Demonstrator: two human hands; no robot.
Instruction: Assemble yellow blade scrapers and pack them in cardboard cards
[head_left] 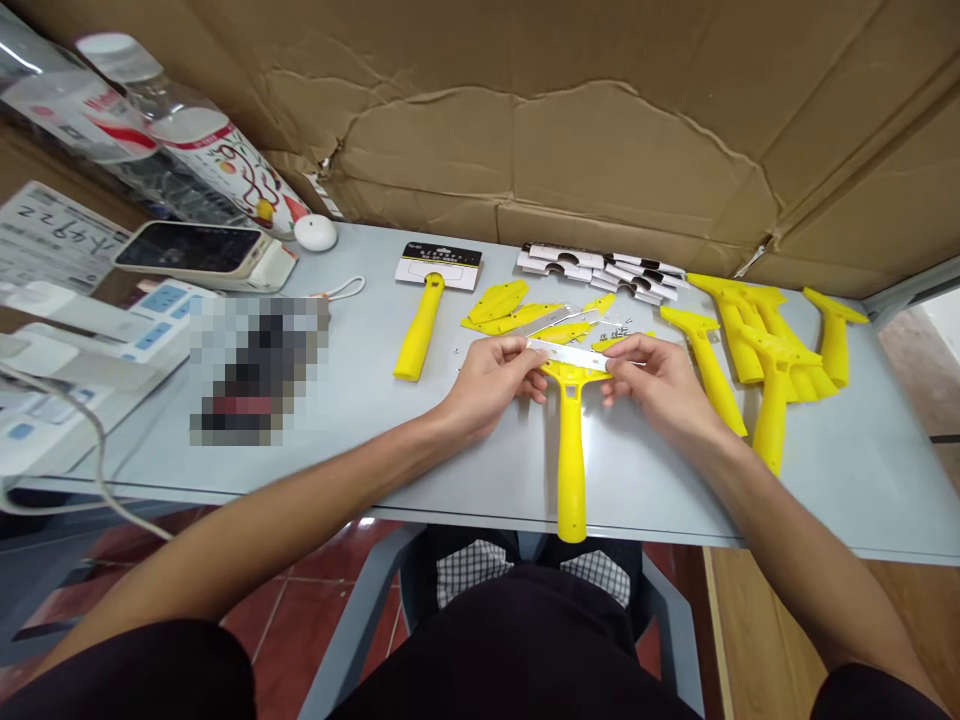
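A flat metal blade (574, 355) with small holes lies across the wide head of a yellow scraper handle (571, 460), whose grip points toward me over the table's front edge. My left hand (495, 385) pinches the blade's left end between thumb and fingers. At the right end, my right hand (656, 385) is closed on the blade in the same way. Just beyond my hands are several yellow plastic cover pieces (499, 305), loose metal blades (551, 320) and small screws (619, 328).
A yellow handle with a card (420, 330) lies left of my hands. More yellow handles (772, 340) are at the right, and black-and-white cards (600, 270) at the back. Bottles (217, 150), a phone (195, 248) and power strips (157, 325) occupy the left. Cardboard (600, 140) stands behind.
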